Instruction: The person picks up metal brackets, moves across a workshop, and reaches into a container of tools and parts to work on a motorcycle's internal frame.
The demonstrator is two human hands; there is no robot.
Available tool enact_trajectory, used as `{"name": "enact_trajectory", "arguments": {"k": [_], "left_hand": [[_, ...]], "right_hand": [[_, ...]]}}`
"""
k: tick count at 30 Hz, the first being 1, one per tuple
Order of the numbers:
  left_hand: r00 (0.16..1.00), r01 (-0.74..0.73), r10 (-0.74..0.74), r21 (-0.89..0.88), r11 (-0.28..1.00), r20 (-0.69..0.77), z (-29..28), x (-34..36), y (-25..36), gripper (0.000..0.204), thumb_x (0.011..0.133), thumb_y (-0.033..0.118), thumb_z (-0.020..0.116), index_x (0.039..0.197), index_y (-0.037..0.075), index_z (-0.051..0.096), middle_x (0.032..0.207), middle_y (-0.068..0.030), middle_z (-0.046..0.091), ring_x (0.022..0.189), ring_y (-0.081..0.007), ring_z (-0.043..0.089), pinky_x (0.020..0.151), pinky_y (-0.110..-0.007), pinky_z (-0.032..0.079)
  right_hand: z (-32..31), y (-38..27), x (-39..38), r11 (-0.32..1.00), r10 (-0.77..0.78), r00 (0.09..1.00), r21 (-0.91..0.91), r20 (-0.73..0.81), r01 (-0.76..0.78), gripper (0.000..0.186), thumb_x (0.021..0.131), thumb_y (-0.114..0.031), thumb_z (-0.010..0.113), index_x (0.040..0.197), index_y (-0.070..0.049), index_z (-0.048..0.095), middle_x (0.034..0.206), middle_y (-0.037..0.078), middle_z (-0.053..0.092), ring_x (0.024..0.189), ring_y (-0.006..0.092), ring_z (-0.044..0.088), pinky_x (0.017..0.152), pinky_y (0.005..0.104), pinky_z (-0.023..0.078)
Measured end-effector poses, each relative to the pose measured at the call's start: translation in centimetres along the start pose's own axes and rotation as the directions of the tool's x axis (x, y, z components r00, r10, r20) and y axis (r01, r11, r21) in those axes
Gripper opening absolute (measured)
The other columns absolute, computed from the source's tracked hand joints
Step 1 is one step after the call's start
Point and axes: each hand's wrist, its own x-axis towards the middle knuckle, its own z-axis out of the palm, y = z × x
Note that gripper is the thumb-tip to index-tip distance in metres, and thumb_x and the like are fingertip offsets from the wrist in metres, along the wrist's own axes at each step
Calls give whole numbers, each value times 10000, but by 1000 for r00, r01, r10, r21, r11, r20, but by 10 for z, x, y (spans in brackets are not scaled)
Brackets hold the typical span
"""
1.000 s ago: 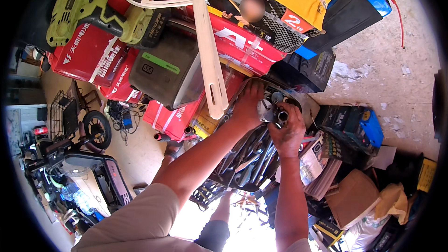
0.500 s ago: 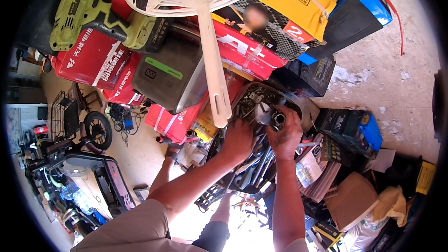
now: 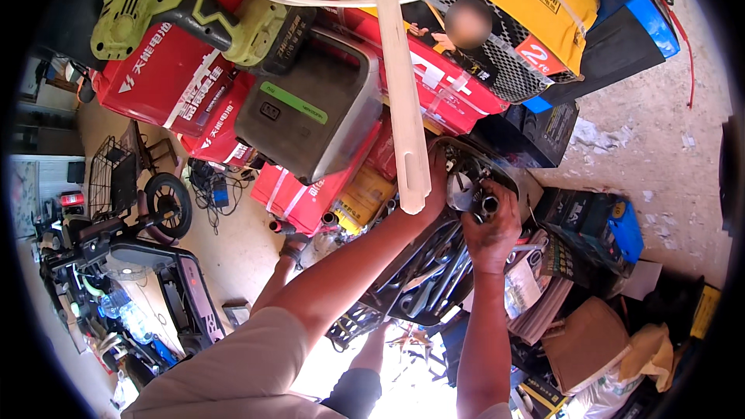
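Note:
My right hand [image 3: 493,229] is closed around a silvery adjustable wrench [image 3: 461,192], its jaws pointing up. A dark ring-ended piece like a socket [image 3: 489,204] shows at the same fingers. Below both hands lies a dark tool tray [image 3: 512,180] filled with metal tools. My left hand [image 3: 436,190] reaches into the far part of this tray, among small metal parts. Its fingers are mostly hidden, partly behind the wooden handle of a fan. Several spanners [image 3: 423,295] lie in the near part of the tray.
A white fan with a wooden handle [image 3: 403,93] hangs over the tray's left side. Beyond it are a green cordless drill [image 3: 147,0], a grey plastic case [image 3: 299,128], and red battery boxes [image 3: 155,81]. To the right stand a blue-topped battery [image 3: 594,225] and cardboard [image 3: 586,341]. A scooter [image 3: 167,279] stands left.
My left hand has moved from the tray's middle to its far end. The right hand still holds the wrench. The whole view has shifted slightly, with the fan lying further right.

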Motion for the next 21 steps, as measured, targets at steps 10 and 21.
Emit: {"name": "enact_trajectory", "arguments": {"k": [10,21], "left_hand": [[956,18,22,-134,991,292,46,17,-31,638,873,397,739,1330,-30,613,1395,-280,586,1374,-447,522,1144,-486,454],[895,-285,292,-70,956,336,-50,-24,-1,328,888,179,649,1170,40,743,1316,-128,686,1453,-375,466,1193,-594,371]], "right_hand": [[-1,5,0,1000,-27,999,1,-27,27,532,661,-4,814,1170,-83,684,1130,125,720,1079,376,687,997,450,552],[-2,2,1,999,-28,999,-34,-29,27,514,675,-7,814,1167,-79,685,1122,129,722,1053,371,699,943,454,571]]}}
